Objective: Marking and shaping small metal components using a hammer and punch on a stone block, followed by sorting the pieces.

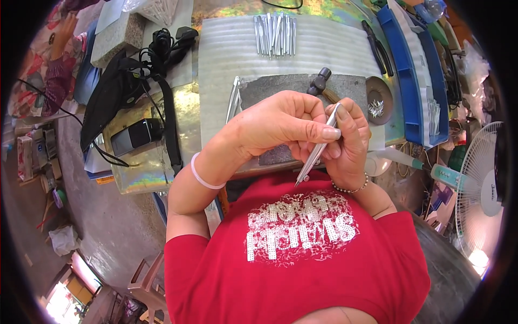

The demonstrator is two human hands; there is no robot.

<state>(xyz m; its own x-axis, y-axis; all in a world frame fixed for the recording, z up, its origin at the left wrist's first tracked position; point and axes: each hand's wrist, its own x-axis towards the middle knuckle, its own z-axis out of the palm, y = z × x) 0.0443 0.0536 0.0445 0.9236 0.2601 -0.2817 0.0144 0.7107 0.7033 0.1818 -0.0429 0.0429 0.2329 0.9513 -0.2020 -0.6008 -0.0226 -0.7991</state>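
A worker in a red shirt [302, 286] held a slender silver metal tool [311, 160] over the near edge of the workbench, its pointed end slanting near and left. The left hand [286, 121] grasped its shaft between thumb and fingers, while the right hand [350, 143] had its fingers pinched about the far end. Beyond lay a dark slab [264, 89] with a hammer [319, 81]; farther off, a row of silver pieces [275, 36]. To the right sat a round dish [385, 89] and a blue tray [411, 116].
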